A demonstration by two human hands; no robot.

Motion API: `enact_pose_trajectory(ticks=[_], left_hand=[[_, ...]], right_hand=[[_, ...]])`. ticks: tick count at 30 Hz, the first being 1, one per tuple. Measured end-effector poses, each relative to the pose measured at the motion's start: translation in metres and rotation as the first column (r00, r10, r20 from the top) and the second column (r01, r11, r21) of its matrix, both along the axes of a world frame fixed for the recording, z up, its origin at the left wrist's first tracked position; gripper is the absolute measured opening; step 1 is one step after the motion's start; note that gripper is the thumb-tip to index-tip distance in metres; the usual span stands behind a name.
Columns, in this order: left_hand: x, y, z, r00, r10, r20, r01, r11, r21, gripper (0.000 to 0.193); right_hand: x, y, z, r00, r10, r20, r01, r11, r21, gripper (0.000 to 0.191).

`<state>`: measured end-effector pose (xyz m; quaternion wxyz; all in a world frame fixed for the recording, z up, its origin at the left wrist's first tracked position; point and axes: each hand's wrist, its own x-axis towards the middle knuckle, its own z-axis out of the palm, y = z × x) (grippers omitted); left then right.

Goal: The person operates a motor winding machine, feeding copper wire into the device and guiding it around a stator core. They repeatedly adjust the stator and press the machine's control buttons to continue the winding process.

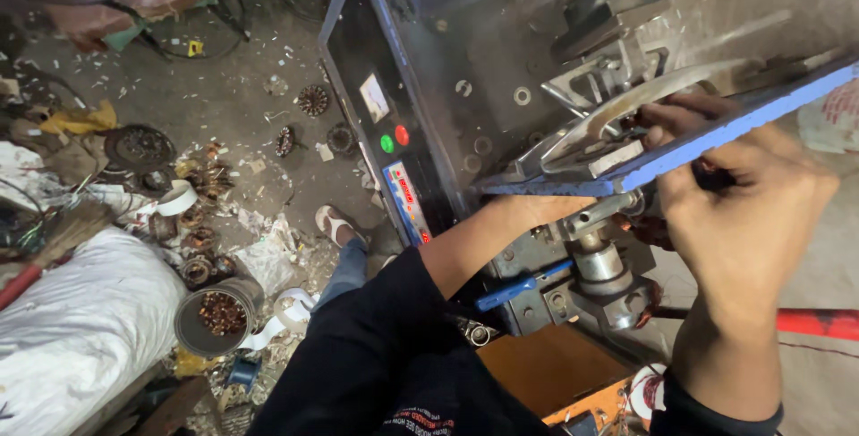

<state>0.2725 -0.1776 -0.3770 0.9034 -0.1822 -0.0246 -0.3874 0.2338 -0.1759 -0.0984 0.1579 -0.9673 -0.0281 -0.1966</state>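
Your right hand [743, 221] pinches the blue plate [716, 136] (long axis toward two o'clock); left hand hidden beneath it, grip unclear.

The dusty concrete floor [224, 96] carries scattered clutter around a round metal tin [217, 315] of copper scraps: a white sack [80, 329] just left of it, wound coils [199, 244] above it, a tape roll [177, 199] farther up.

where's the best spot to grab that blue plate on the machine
Judging by its pose, grip the blue plate by its long free edge near the right hand, coming from the right. It is thin, flat and tilted, and the machine crowds its left end.
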Motion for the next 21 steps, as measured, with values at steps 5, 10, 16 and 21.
enact_pose_trajectory(ticks=[5,10,16,21], left_hand=[[0.005,-0.013,0.0,0.997,0.065,-0.032,-0.054,0.965,0.258,0.034],[0.006,-0.014,-0.009,0.997,0.079,-0.008,-0.077,0.987,0.141,0.037],[0.008,-0.007,-0.006,0.994,0.079,0.08,-0.084,0.995,0.061,0.035],[0.009,-0.005,-0.008,0.999,0.031,0.014,-0.031,0.999,0.029,0.034]], right_hand=[[-0.001,0.003,0.001,1.0,0.003,0.026,-0.003,1.0,0.008,0.023],[0.001,0.007,0.003,1.0,-0.011,0.014,0.01,1.0,0.024,0.023],[0.001,0.007,0.003,1.0,-0.018,0.011,0.018,1.0,0.007,0.021],[0.001,0.008,0.004,1.0,-0.011,0.018,0.011,0.999,0.044,0.024]])
